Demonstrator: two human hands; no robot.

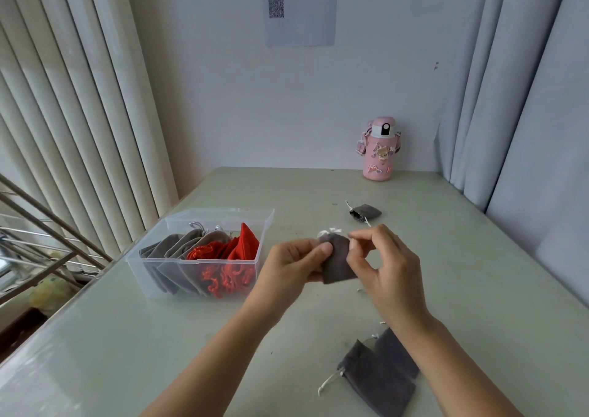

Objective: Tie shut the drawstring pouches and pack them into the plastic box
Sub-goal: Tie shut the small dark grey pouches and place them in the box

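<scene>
Nearest: loose grey pouches point(379, 381). Grips raised pouch point(338, 265) in left hand point(293, 266); pinches, apparently, its cord point(331, 232) with right hand point(385, 266).

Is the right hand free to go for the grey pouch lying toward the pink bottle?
Not yet, likely: the right hand pinches the held pouch at its top while the left hand grips it. Nothing lies between it and the far pouch, so once freed its way looks open.
</scene>
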